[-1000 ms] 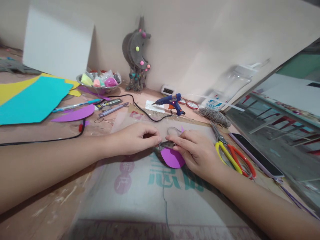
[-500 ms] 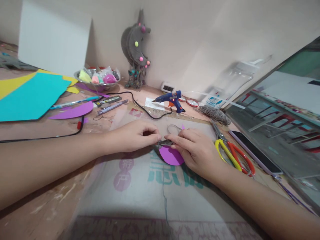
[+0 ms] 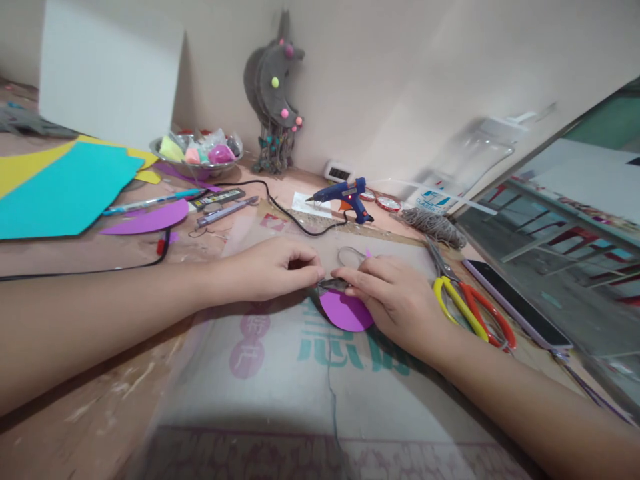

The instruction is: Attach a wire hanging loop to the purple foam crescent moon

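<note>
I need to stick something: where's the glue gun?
In the head view, the glue gun stands mid-frame by the wall, beyond the purple cutout, left of the twine.

Single head view, forward-down, close above left hand (image 3: pixel 270 270), right hand (image 3: pixel 395 300); wall (image 3: pixel 400 80) beyond.

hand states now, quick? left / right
Left hand: fingers curled, tips pinching the left end of the grey piece.
Right hand: open, fingers pressing flat on the grey piece and the purple cutout.
</note>
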Tool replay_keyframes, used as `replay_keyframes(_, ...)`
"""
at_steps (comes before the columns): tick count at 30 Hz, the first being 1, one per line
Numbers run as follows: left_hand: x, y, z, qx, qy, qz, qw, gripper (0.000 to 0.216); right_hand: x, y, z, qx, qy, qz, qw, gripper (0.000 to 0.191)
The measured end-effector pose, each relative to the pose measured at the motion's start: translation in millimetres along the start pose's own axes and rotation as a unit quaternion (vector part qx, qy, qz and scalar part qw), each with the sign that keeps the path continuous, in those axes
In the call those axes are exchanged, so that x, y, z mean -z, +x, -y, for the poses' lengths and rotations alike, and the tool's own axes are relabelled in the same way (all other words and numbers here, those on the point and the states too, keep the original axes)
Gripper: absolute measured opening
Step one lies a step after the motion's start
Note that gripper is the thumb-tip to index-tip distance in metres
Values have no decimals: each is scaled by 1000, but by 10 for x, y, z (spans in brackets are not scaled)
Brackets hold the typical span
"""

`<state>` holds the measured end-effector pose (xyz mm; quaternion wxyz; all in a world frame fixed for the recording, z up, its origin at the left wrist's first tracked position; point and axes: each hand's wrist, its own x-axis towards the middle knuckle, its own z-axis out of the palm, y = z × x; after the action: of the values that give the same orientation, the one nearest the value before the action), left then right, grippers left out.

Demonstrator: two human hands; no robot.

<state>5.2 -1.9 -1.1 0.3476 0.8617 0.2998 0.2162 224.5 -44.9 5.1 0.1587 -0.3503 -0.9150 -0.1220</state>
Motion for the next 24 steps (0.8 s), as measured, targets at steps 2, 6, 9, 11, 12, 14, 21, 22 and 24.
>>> replay_keyframes(2,-2,-1,-4,-8,-3,-1,1000,23,4,1,0,3,-3,-1,1000,28)
replay_keyframes(6,-5,-1,-11,-8,-1,-6,1000,25,13,-15,-19,-3,-4,-8,1000,28)
replay_keyframes(9,-3,3,-9,0,10,-1,1000,26,18,-27,-39,-12,9,-13,1000,29)
replay_keyframes(11,-1,7,-2,0,20,3,1000,26,21,-28,-39,-12,17,-13,1000,29)
replay_keyframes(12,-1,8,2,-2,23,4,1000,26,22,-26,-33,-10,17,-13,1000,29)
replay_keyframes(14,-1,9,8,-6,25,4,1000,25,27,-20,-14,-7,7,-9,1000,30)
replay_keyframes(21,3,3,2,-2,31,5,999,28,29,-5,27,-1,-7,2,1000,29)
replay_keyframes(22,4,4,3,-1,32,7,999,28,27,-4,28,-2,-6,4,1000,29)
replay_keyframes(24,3,7,7,2,33,8,999,29,25,-4,31,-3,-6,6,1000,29)
